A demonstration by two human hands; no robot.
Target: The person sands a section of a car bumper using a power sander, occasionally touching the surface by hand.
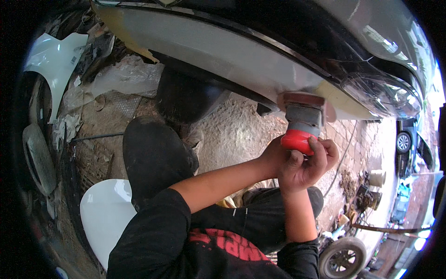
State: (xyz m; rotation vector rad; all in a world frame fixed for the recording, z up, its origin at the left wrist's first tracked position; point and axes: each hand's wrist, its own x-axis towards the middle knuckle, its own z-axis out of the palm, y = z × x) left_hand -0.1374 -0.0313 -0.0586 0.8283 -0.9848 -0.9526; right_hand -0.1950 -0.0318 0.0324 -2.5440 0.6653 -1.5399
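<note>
Clasping the red-and-gray sander (303, 120) against the gray car panel (223, 56), my right grip (310, 166) curls round its top, probably for steadiness; whether my left grip (275, 152), partly hidden, pinches it, I cannot tell.

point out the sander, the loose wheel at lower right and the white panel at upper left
sander (303, 115): head view, on its grey body
loose wheel (342, 261): head view, on its hub
white panel (56, 56): head view, on its broad face
</note>
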